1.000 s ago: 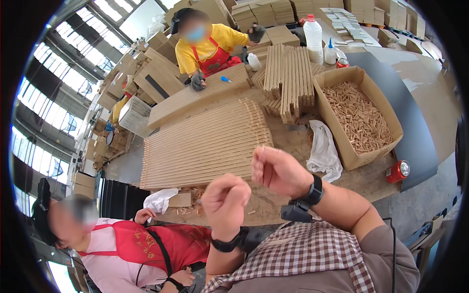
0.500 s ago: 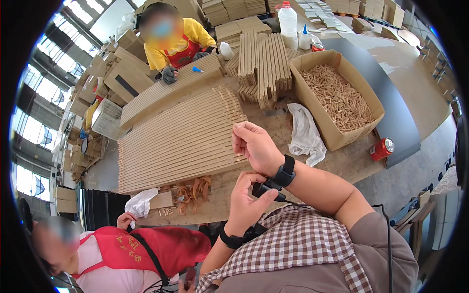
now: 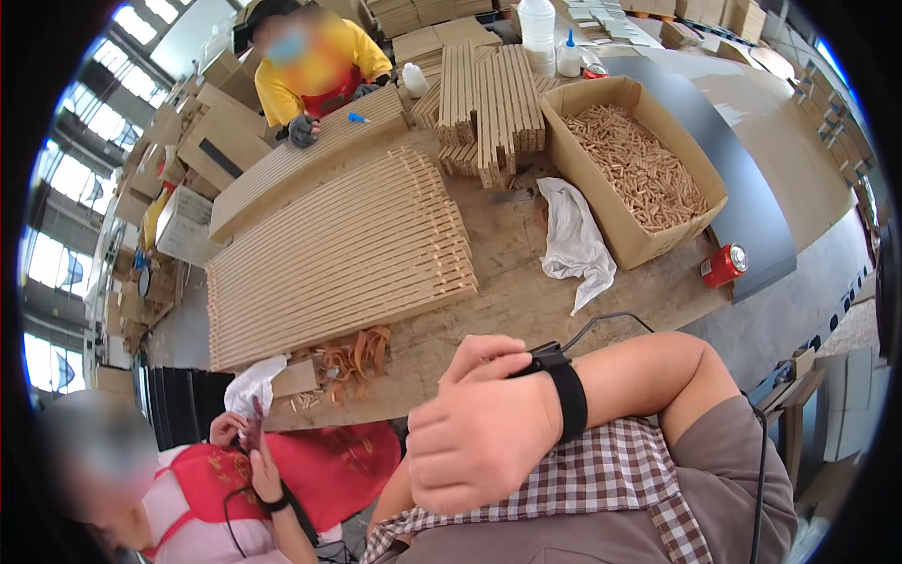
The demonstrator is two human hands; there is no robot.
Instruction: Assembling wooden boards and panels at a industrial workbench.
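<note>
My right hand (image 3: 484, 442) is held close in front of my body, back of the hand up, with its fingers curled and nothing visible in them. A black strap (image 3: 569, 399) circles its wrist, and a small black device (image 3: 545, 359) with a cable sits on that strap. Behind it, my left hand (image 3: 481, 359) reaches up with its fingers bent onto the device; its palm and thumb are hidden. Beyond both hands, a row of grooved wooden strips (image 3: 338, 254) lies on the wooden table (image 3: 507, 305), with dowels along its ends.
A cardboard box (image 3: 628, 252) of wooden dowels (image 3: 639, 169) stands at right, beside a white cloth (image 3: 570, 240) and a red can (image 3: 724, 266). Stacked strips (image 3: 493, 103) and glue bottles (image 3: 568, 58) lie farther back. Co-workers are across the table (image 3: 319, 70) and at lower left (image 3: 225, 479).
My right hand has come down and nearer to my body, now covering most of my left hand. The lower-left co-worker has brought both hands together around a phone-like object.
</note>
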